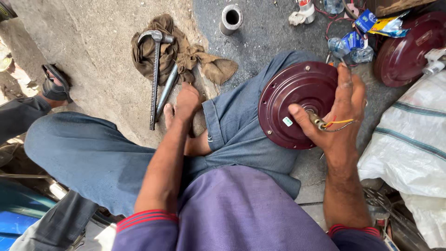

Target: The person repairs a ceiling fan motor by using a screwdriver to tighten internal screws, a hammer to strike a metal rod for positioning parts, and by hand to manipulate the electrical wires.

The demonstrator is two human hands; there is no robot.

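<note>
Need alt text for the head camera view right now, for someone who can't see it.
Seated on the ground, a person steadies a maroon fan motor housing on their knee with the right hand, near its shaft and wires. The left hand reaches down beside a hammer lying on a brown rag.

A single head-worn camera looks steeply down from above a seated person, close over their lap. Their purple shirt fills the bottom centre of the frame, and both forearms run upward from the lower edge. Blue-trousered legs cross the middle. Concrete ground fills the top, so the view faces forward and down. No second view exists to share anything.
</note>
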